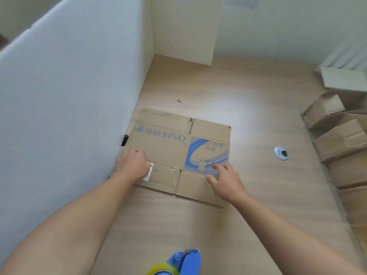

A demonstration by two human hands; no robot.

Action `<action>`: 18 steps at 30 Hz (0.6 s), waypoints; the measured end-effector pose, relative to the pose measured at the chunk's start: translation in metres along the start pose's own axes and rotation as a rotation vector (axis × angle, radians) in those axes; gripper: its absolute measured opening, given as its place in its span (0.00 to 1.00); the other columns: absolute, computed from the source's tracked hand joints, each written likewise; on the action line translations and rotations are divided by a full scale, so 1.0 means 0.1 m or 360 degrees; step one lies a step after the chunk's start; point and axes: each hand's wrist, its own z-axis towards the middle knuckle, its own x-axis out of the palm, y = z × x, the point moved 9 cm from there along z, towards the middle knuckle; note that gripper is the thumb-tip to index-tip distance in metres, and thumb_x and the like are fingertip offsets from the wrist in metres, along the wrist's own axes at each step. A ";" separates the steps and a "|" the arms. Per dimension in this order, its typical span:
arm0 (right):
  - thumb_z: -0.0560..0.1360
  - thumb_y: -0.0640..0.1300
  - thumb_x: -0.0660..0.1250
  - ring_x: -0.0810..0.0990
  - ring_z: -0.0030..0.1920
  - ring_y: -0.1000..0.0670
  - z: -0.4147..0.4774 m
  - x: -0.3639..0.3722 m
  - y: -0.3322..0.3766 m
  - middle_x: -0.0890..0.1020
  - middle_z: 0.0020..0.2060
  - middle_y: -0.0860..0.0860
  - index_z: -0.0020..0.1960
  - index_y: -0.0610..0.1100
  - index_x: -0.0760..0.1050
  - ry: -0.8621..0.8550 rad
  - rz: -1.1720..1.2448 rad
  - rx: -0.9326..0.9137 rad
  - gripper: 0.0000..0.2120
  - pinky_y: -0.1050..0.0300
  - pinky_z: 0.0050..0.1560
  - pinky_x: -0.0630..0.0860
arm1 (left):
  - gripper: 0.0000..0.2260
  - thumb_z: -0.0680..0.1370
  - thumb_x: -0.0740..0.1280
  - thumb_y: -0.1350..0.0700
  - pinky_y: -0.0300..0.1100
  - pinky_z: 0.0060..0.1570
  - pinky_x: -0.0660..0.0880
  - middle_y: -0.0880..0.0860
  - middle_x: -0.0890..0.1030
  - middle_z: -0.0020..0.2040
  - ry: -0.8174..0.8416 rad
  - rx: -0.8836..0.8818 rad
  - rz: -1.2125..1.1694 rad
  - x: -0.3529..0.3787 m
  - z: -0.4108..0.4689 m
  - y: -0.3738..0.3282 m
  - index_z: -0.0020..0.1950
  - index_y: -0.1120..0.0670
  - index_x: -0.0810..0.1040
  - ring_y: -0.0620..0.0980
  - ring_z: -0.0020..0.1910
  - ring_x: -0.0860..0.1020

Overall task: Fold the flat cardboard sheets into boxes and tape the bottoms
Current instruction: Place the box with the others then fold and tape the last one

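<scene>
cardboard sheet (168, 143) flat on floor (218, 86), left edge at white panel (69, 96), long axis left-right. left hand (132, 165) curled on its near-left, hold unclear; right hand (224, 180) spread flat on near-right, gripping nothing.

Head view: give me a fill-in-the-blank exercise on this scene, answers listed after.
1. The cardboard sheet lies flat on the ____.
2. Its large blue letters read ____.
3. The left hand and right hand both touch the ____.
4. The tape dispenser near the bottom edge is coloured ____.
Answers: floor; OSM; sheet; blue.
</scene>
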 end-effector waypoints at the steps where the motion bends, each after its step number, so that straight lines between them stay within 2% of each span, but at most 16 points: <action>1: 0.79 0.58 0.60 0.63 0.71 0.44 0.03 0.06 -0.04 0.64 0.72 0.50 0.75 0.52 0.63 -0.0006 0.0018 0.0050 0.26 0.44 0.69 0.67 | 0.17 0.79 0.58 0.51 0.49 0.62 0.68 0.53 0.72 0.67 -0.0011 -0.0008 -0.0010 0.02 0.08 0.05 0.66 0.52 0.71 0.56 0.66 0.68; 7: 0.78 0.60 0.61 0.62 0.70 0.46 0.10 0.17 -0.20 0.61 0.70 0.52 0.73 0.53 0.64 -0.0182 -0.0018 0.0242 0.25 0.44 0.66 0.67 | 0.20 0.79 0.60 0.47 0.51 0.66 0.65 0.56 0.65 0.70 -0.0151 -0.0088 -0.0220 0.02 0.40 0.24 0.69 0.53 0.68 0.60 0.67 0.65; 10: 0.78 0.58 0.63 0.62 0.70 0.42 0.18 0.12 -0.21 0.62 0.72 0.47 0.76 0.49 0.62 -0.0274 0.0191 0.0329 0.30 0.46 0.69 0.63 | 0.23 0.77 0.63 0.47 0.54 0.66 0.64 0.58 0.65 0.70 -0.0165 -0.0164 -0.0418 0.07 0.43 0.28 0.70 0.54 0.66 0.62 0.67 0.64; 15: 0.76 0.59 0.67 0.63 0.72 0.38 0.13 -0.06 -0.53 0.64 0.73 0.44 0.79 0.58 0.54 -0.0441 0.0643 0.0547 0.36 0.42 0.70 0.62 | 0.30 0.76 0.66 0.40 0.52 0.67 0.62 0.62 0.68 0.68 -0.0156 -0.0304 -0.0762 0.21 0.39 0.29 0.73 0.54 0.65 0.63 0.68 0.64; 18: 0.71 0.66 0.68 0.63 0.74 0.41 0.06 -0.12 -0.75 0.65 0.74 0.45 0.80 0.57 0.50 -0.0400 0.0772 0.0585 0.44 0.40 0.74 0.61 | 0.31 0.74 0.67 0.38 0.51 0.66 0.64 0.62 0.71 0.66 -0.0118 -0.0305 -0.0853 0.30 0.31 0.24 0.70 0.55 0.69 0.62 0.68 0.66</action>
